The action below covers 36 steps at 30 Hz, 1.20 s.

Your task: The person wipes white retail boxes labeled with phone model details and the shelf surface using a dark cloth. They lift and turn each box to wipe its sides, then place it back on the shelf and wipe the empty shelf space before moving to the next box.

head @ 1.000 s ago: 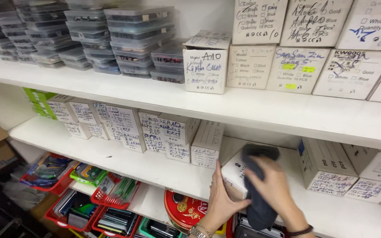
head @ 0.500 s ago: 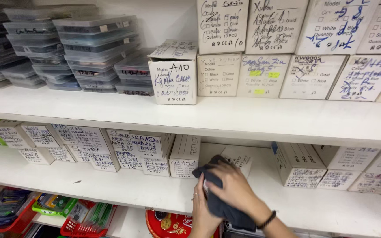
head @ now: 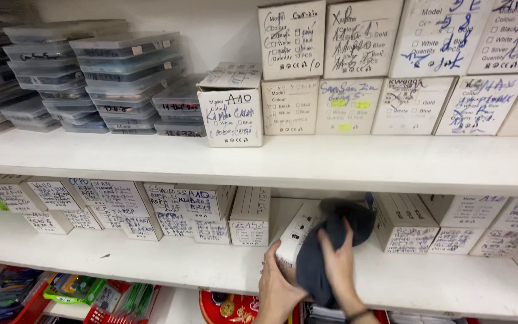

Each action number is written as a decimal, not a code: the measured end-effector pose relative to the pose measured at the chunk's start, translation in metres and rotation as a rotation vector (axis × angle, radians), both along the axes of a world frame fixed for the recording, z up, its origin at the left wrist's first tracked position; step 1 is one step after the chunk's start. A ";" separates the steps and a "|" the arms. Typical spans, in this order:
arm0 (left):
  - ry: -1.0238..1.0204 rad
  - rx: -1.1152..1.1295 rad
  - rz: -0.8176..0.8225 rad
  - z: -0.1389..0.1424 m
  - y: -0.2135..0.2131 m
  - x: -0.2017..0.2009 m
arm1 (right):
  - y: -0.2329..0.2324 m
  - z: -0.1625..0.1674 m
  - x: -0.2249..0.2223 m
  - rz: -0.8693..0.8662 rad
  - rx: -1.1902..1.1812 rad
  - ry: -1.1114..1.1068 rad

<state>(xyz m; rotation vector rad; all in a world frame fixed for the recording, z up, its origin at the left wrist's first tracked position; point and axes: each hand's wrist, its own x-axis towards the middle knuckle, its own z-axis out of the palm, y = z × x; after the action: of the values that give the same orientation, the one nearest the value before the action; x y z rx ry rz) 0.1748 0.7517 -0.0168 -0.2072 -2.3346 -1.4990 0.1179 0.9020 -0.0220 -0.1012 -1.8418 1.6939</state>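
Observation:
A white cardboard box sits tilted on the middle shelf, in a gap between rows of similar boxes. My left hand grips its near lower corner. My right hand presses a dark grey cloth over the top and right side of that box. The cloth covers most of the box's upper face and drapes down toward my wrist.
White handwritten boxes line the middle shelf on both sides of the gap and fill the upper shelf at right. Stacked clear plastic cases stand at upper left. Below, red baskets and a round red tin hold small goods.
The view has shifted right and closer to the shelves. My right hand with the cloth has moved up over the white box, and my left hand now holds the box's corner.

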 end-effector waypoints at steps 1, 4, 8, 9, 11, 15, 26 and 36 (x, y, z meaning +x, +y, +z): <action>-0.047 -0.013 -0.002 0.003 0.000 0.001 | 0.006 0.001 -0.007 0.034 -0.139 -0.127; -0.124 0.036 0.027 0.015 -0.003 0.009 | 0.019 -0.008 -0.018 0.021 -0.125 -0.240; -0.085 0.158 0.117 0.036 -0.008 0.020 | 0.023 -0.051 0.008 0.102 -0.133 -0.228; -0.062 0.132 0.096 0.042 -0.009 0.019 | 0.026 -0.058 0.011 0.101 -0.238 -0.231; -0.028 0.078 0.064 0.056 -0.011 0.011 | 0.032 -0.066 0.015 0.104 -0.450 -0.251; 0.167 -0.014 0.229 0.084 -0.023 -0.027 | 0.053 -0.039 0.004 0.014 -0.228 -0.045; 0.538 -0.481 0.163 0.025 0.005 -0.067 | 0.004 0.017 0.035 0.387 1.136 -0.443; -0.063 -0.274 -0.048 -0.055 0.040 -0.084 | 0.047 0.026 -0.075 0.124 1.147 -0.730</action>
<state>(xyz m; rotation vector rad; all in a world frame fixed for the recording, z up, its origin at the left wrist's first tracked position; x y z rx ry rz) 0.0909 0.7917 -0.0714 -0.2914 -2.5982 -1.2179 0.0429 0.9493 0.0043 -0.1275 -3.1290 0.4216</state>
